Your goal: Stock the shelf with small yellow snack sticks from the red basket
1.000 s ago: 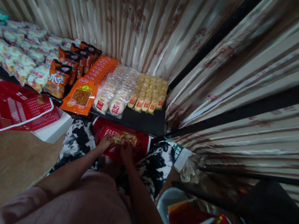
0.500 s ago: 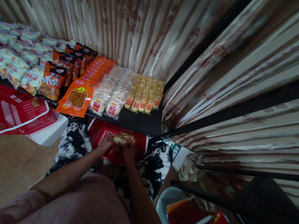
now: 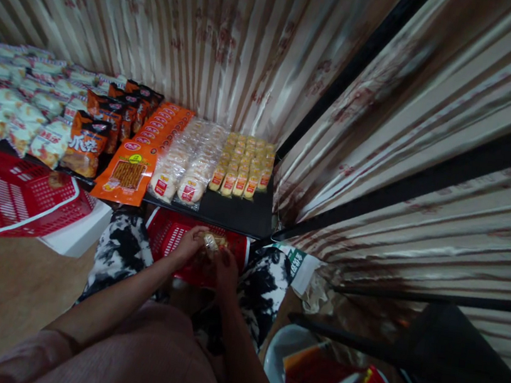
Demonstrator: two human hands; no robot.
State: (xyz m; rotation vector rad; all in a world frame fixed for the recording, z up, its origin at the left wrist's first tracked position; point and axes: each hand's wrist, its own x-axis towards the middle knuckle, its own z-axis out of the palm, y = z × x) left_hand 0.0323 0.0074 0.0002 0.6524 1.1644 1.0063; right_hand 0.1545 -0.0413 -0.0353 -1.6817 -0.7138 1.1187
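Note:
Between both hands, over a red basket (image 3: 161, 235) at my knees, is a small snack in a shiny clear wrapper (image 3: 211, 242). My left hand (image 3: 188, 243) grips its left end with bent fingers. My right hand (image 3: 226, 266) pinches it from the lower right. More yellowish packs lie in the basket behind my fingers, partly hidden. Just beyond, on a black shelf (image 3: 233, 214), stand rows of small yellow wrapped cakes (image 3: 243, 164). Left of them are round white pastries in clear packs (image 3: 189, 188) and overlapping orange snack packets (image 3: 129, 164).
Black-and-orange bags (image 3: 84, 145) and pale snack bags (image 3: 51, 140) fill the shelf's left part. Another red basket (image 3: 13, 189) sits on a white box (image 3: 76, 233) at left. A pale tub (image 3: 278, 353) with red packets stands at lower right. A pleated curtain (image 3: 211, 33) and black poles (image 3: 358, 66) enclose the shelf.
The wrapped snack has turned from lying roughly level to slanting between my hands. My left hand has shifted slightly right and up, my right hand slightly down. The view has tilted a little.

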